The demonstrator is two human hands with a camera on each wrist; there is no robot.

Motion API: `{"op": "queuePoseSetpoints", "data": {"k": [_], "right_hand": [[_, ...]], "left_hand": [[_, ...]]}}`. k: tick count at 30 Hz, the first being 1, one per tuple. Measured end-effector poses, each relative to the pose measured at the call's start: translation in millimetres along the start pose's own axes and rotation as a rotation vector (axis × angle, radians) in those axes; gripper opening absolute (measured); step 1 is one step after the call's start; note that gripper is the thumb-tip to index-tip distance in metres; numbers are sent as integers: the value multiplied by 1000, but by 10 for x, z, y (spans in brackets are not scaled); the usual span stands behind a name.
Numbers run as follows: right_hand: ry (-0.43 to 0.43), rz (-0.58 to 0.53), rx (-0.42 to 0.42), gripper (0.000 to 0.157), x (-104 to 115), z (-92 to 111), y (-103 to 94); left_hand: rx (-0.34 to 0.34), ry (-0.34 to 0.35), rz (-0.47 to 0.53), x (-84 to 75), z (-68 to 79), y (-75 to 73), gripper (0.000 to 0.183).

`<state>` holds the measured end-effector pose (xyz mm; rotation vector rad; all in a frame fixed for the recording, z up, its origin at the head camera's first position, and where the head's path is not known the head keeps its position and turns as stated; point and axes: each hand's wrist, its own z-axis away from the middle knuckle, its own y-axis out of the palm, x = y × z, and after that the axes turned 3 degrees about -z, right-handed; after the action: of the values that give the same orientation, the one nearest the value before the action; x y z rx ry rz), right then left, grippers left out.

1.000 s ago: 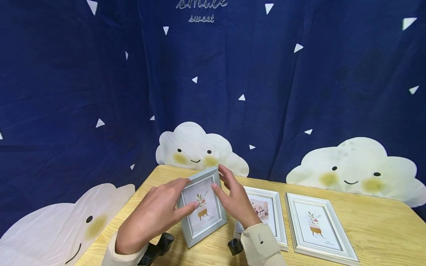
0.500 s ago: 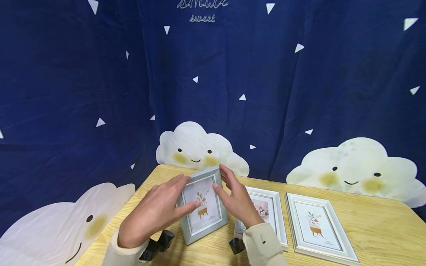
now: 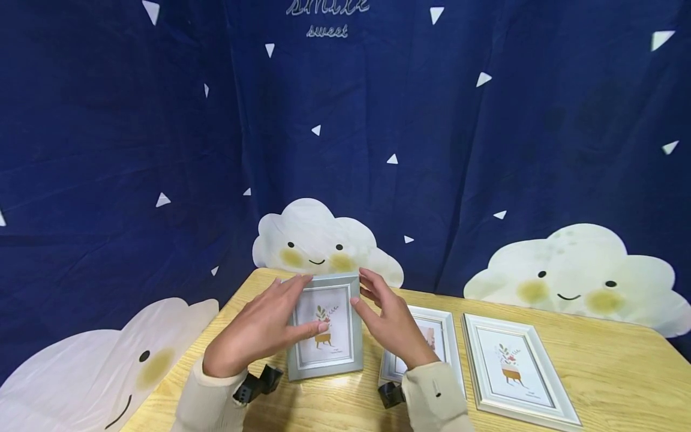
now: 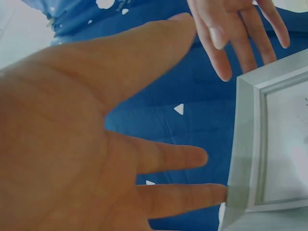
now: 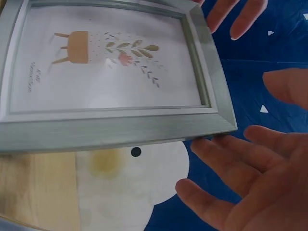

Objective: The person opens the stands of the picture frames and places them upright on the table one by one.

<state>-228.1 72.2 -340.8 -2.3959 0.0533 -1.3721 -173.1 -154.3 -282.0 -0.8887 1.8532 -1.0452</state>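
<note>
A grey-green photo frame (image 3: 337, 333) with a potted-plant picture stands upright on the table, its face toward me. My left hand (image 3: 264, 333) is at its left side, fingers extended and thumb in front of the picture. In the left wrist view, one straight fingertip meets the border of the frame (image 4: 242, 144), while the thumb is apart from it. My right hand (image 3: 393, 329) is at the opposite side. Its fingertips touch the frame's edge in the right wrist view, the thumb (image 5: 288, 86) spread away. Neither hand grips the frame.
Two white photo frames lie flat on the wooden table (image 3: 610, 366) to the right. My right forearm partly covers the nearer frame (image 3: 452, 342); the other frame (image 3: 518, 366) is fully visible. A blue curtain (image 3: 345, 150) with clouds hangs behind the table.
The grey-green frame has turned from a tilted stance to nearly square, facing me, its lower edge now level. Both hands have shifted slightly with it, the right one a little rightward.
</note>
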Motion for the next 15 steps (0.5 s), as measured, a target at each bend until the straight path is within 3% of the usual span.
{"op": "queuePoseSetpoints", "data": {"k": [6,15], "right_hand": [[-11,57,17,54,40,13,-43],[10,143,36,52,131,49,-72]], "left_hand": [[4,10,44,70,-62,46,87],[12,-31,79,113,-111,101,91]]}}
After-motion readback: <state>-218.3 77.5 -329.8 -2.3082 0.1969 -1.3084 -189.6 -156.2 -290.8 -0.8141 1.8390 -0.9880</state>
